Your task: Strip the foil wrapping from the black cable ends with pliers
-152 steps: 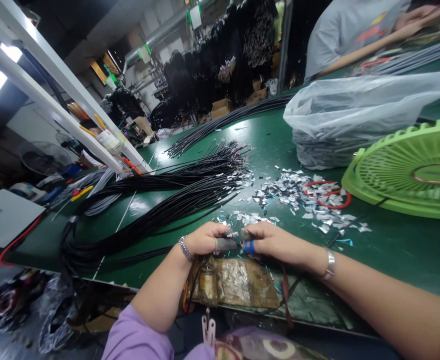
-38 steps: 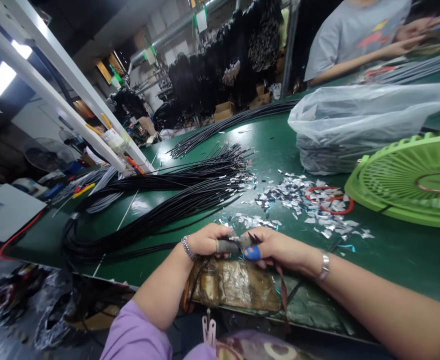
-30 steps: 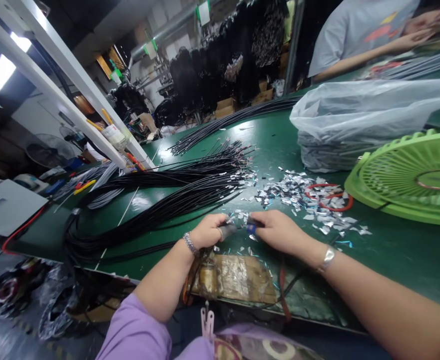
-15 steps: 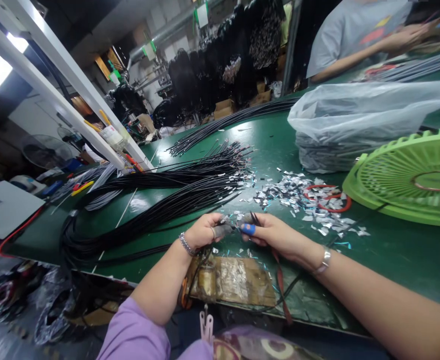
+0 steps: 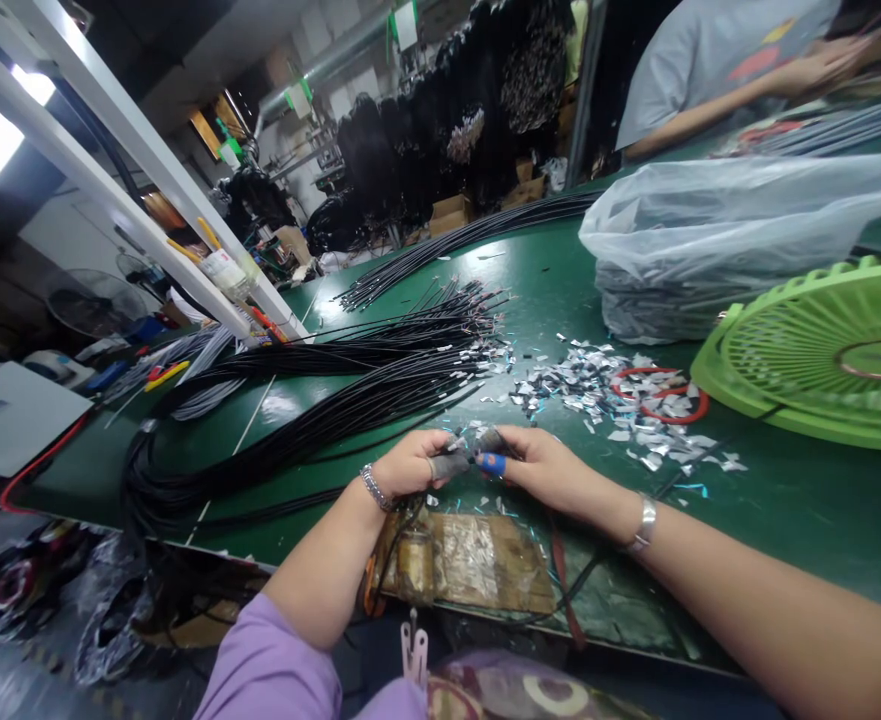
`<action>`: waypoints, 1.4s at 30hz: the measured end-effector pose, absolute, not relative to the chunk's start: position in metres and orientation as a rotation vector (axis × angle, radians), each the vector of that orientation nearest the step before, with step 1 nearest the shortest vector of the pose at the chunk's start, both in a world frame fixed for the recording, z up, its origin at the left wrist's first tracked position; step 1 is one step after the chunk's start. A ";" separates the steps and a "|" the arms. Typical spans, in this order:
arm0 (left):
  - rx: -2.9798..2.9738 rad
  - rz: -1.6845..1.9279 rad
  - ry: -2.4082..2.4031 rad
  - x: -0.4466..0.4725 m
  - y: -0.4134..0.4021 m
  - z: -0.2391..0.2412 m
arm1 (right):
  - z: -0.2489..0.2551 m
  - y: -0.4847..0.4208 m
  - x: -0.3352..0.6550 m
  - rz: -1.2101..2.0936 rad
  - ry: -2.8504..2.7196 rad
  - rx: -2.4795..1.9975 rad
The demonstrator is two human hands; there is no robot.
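Note:
My left hand (image 5: 408, 465) and my right hand (image 5: 541, 466) meet fingertip to fingertip just above the green table (image 5: 785, 500), near its front edge. Both are closed in a pinch on the end of a thin black cable (image 5: 461, 458). Grey tape wraps my left thumb, blue tape covers a right fingertip. A big bundle of black cables (image 5: 320, 420) lies left of my hands, its stripped ends pointing right. Small silver and blue foil scraps (image 5: 597, 395) litter the table beyond my right hand.
A green fan grille (image 5: 822, 350) lies at the right, a clear plastic bag (image 5: 725, 230) of grey cables behind it. A red ring (image 5: 657, 395) sits among the scraps. A worn taped pad (image 5: 470, 560) is at the table edge. Another person (image 5: 710, 70) works at the back right.
My hands shifted slightly forward and back while staying pinched together on the cable end. The right hand's fingers closed down closer to the left thumb.

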State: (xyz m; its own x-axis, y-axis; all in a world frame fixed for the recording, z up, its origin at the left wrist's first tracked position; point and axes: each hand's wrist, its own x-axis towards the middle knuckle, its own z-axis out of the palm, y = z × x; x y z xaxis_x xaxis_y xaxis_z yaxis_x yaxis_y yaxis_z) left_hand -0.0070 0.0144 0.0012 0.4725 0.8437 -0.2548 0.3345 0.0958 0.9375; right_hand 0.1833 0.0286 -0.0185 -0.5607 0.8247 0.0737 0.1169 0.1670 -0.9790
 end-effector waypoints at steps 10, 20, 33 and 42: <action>1.377 0.633 1.102 -0.012 0.013 0.005 | -0.014 0.049 0.204 1.507 -1.510 -1.129; 1.294 0.709 1.101 -0.006 0.015 0.003 | -0.015 0.027 0.187 1.659 -1.498 -0.969; 1.455 0.568 1.221 0.003 0.015 -0.007 | -0.020 0.026 0.180 1.311 -1.575 -1.041; 1.209 0.740 1.203 0.000 0.018 0.000 | -0.023 0.027 0.179 1.229 -1.763 -1.064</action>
